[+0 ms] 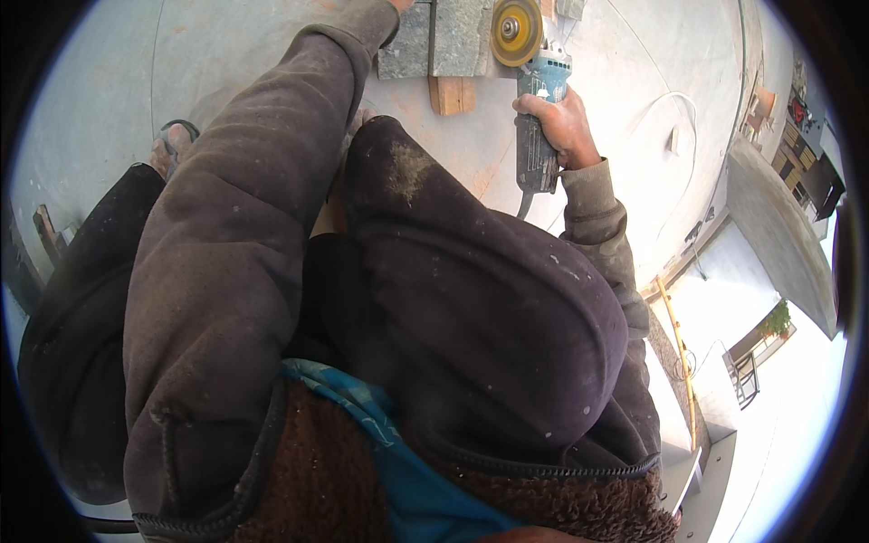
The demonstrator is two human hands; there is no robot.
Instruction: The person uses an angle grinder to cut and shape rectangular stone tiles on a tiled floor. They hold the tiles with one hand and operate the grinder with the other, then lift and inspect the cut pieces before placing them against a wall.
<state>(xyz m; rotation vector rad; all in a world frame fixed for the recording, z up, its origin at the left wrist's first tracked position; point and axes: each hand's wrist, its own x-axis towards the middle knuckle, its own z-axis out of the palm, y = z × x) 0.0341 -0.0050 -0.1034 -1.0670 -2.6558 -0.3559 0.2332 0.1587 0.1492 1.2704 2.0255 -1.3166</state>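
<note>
My right hand (568, 128) is wrapped round the dark body of an angle grinder (536, 163). Its blue-green head points away from me, and a yellow round disc (517, 33) faces up beside the stone. Grey stone slabs (460, 41) lie at the top of the picture, just left of the disc, with a wooden block (452, 95) under their near edge. At the top edge, left of the slabs, only a sliver of my left hand (403, 4) shows beyond the sleeve; its fingers are out of the picture.
The grinder's dark cable (526, 205) runs down behind my raised knee. A pale cord (693, 118) curves over the concrete floor (634, 136) on the right. My sandalled foot (178, 143) is at the left, near wood scraps (45, 231). A yellow pole (676, 339) stands at the right.
</note>
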